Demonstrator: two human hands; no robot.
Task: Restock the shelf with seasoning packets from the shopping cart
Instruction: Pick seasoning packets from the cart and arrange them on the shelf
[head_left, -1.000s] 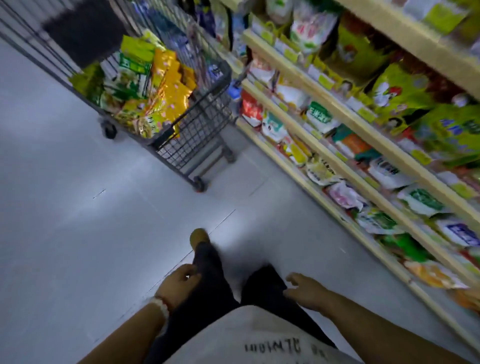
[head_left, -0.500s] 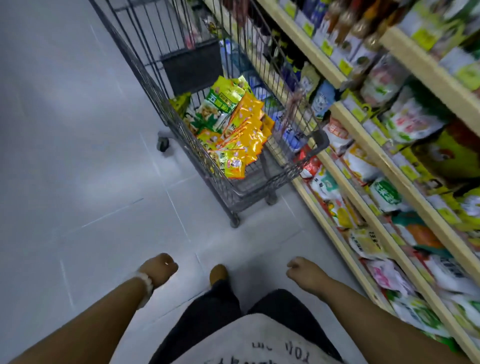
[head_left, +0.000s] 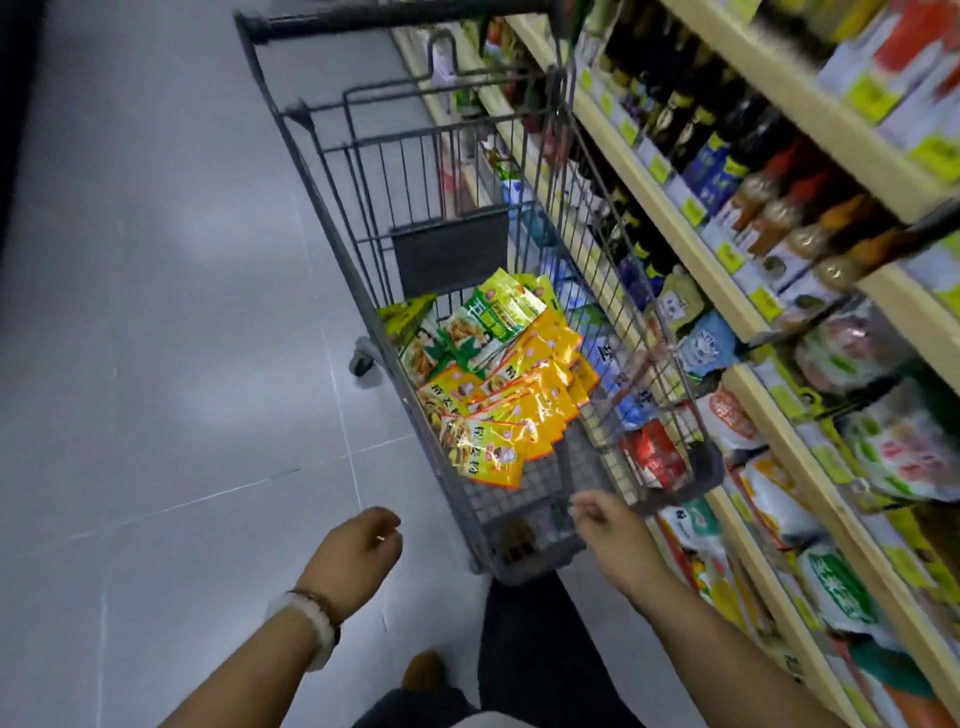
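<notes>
The floor (head_left: 171, 332) is made of large grey tiles with thin pale joints, and it reflects soft patches of light. On the right side, cream-coloured store racks (head_left: 670, 208) run along the aisle, with yellow price labels (head_left: 730, 258) on their edges. Dark bottles (head_left: 675, 119) stand in the upper rows. The far left edge is dark.

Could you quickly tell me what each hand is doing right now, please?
Left hand: fingers loosely curled, holding nothing.
Right hand: empty, fingers loosely curled, at the cart.
</notes>
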